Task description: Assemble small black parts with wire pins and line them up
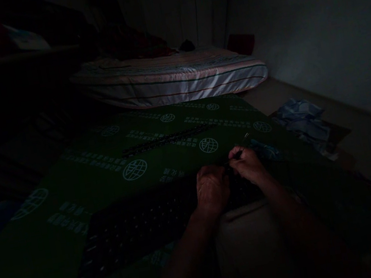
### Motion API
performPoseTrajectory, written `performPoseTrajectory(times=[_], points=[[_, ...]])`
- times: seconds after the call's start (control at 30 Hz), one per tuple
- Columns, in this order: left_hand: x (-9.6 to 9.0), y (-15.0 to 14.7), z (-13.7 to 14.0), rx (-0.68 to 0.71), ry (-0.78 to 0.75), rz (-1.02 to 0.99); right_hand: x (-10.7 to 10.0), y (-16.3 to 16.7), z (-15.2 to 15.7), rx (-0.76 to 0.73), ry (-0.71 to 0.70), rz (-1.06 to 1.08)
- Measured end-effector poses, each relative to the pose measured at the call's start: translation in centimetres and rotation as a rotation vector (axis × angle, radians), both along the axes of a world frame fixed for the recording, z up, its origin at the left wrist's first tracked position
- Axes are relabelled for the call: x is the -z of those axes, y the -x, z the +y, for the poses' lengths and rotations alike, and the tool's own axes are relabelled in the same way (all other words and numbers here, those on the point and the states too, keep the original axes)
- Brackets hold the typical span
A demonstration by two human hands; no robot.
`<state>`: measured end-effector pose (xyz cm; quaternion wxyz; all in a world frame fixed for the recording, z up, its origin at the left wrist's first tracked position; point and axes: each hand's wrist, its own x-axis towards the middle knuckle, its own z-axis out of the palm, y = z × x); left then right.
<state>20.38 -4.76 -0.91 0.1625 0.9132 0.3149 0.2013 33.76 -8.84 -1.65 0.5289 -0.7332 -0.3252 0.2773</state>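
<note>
The light is dim. A black keyboard (139, 225) with small pale legends lies at a slant on a green printed sheet (101, 191). My left hand (212, 189) is curled over the keyboard's right half, its back upward; its fingertips are mostly hidden. Beside it, my right hand (246, 164) is closed in a pinch above the keyboard's far right part. Out of that pinch sticks a thin tool with wire prongs (246, 136), dark near the fingers. Whether its other end touches a key cannot be seen.
Further back on the sheet lies a long dark strip (167, 139). A crumpled bluish item (264, 149) is right of my right hand. Beyond the sheet stands a bed with a striped cover (183, 82). Crumpled cloth or plastic (298, 115) lies on the right.
</note>
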Motion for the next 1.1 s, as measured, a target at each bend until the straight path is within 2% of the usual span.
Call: performPoseTrajectory(times=[0.13, 0.3, 0.5, 0.8, 1.1], points=[[-0.6, -0.8, -0.5, -0.068, -0.029, 0.053, 0.3, -0.2, 0.2, -0.003, -0.043, -0.005], [0.0, -2.0, 0.0, -0.092, 0.011, 0.074, 0.4, -0.3, 0.2, -0.012, -0.097, -0.098], [0.7, -2.1, 0.2, -0.070, 0.008, 0.057, -0.1, 0.1, 0.1, -0.029, -0.076, -0.145], [1.2, -2.3, 0.4, -0.025, -0.016, 0.042, 1.5, -0.5, 0.3, -0.008, -0.092, -0.134], [1.1, -2.1, 0.3, -0.009, -0.010, 0.023, 0.0, 0.2, -0.1, 0.034, -0.062, -0.024]])
